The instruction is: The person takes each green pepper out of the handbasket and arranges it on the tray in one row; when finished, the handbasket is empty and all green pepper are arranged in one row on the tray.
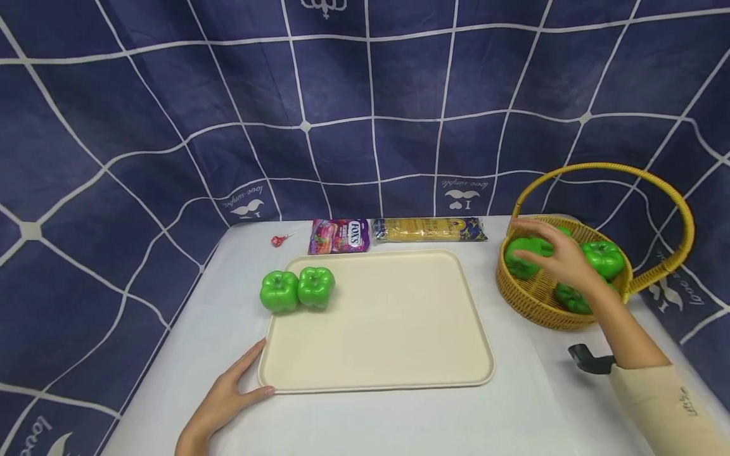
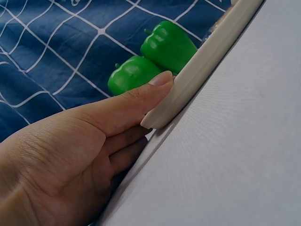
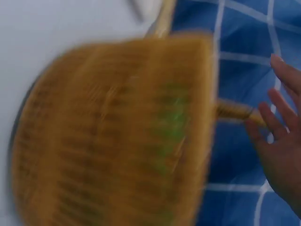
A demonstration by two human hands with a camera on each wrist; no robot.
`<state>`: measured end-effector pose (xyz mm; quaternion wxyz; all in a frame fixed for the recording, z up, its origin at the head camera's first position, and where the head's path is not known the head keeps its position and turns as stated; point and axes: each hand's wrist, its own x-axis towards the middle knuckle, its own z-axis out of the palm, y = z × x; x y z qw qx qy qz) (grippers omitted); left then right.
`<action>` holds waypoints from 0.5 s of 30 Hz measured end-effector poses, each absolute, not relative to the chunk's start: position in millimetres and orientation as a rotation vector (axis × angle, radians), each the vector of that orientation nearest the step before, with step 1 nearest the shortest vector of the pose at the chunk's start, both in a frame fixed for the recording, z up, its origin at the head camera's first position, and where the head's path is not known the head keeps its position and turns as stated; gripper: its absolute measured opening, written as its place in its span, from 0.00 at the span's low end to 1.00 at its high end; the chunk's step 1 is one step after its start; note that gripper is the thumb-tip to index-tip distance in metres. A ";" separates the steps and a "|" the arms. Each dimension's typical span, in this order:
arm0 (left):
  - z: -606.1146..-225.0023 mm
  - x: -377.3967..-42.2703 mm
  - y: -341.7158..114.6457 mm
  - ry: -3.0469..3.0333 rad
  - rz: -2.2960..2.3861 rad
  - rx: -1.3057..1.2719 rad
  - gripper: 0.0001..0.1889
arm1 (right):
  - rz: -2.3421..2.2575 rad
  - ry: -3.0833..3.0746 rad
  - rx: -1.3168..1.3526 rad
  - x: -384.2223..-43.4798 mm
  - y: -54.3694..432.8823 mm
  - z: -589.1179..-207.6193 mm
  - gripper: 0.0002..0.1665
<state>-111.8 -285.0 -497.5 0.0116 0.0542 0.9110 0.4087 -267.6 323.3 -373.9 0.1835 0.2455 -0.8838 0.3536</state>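
At the near left corner of a cream tray (image 1: 376, 323), my left hand (image 1: 225, 396) rests with thumb against the front rim and a straight finger by the left rim. In the left wrist view the thumb (image 2: 148, 92) lies on the tray's rim. Two green bell peppers, one (image 1: 279, 291) on the tray's left edge and another (image 1: 316, 287) beside it, sit at the far left corner. Over a wicker basket (image 1: 527, 307) hovers my right hand (image 1: 561, 253), fingers spread and holding nothing. Several green bell peppers lie in the basket, one (image 1: 603, 258) at its right side.
Behind the tray lie a purple candy bag (image 1: 339, 236), a pack of spaghetti (image 1: 428, 229) and a red lollipop (image 1: 278, 240). The basket's tall handle (image 1: 604, 166) arches up at the right. A blue checked cloth (image 1: 399, 95) hangs behind the white table (image 1: 365, 424).
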 end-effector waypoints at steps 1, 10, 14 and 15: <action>-497.3 -111.6 -284.9 2.833 1.279 0.162 0.47 | 0.976 -2.520 0.674 -270.0 332.6 -377.7 0.32; -492.9 -110.8 -282.2 2.804 1.309 0.139 0.47 | 0.741 -2.710 0.802 -283.2 375.0 -402.5 0.34; -492.1 -110.0 -281.7 2.799 1.310 0.137 0.47 | 0.661 -2.744 0.900 -287.7 378.9 -408.5 0.35; -492.1 -109.9 -281.8 2.800 1.310 0.137 0.47 | 0.657 -2.749 0.917 -288.5 379.3 -409.7 0.36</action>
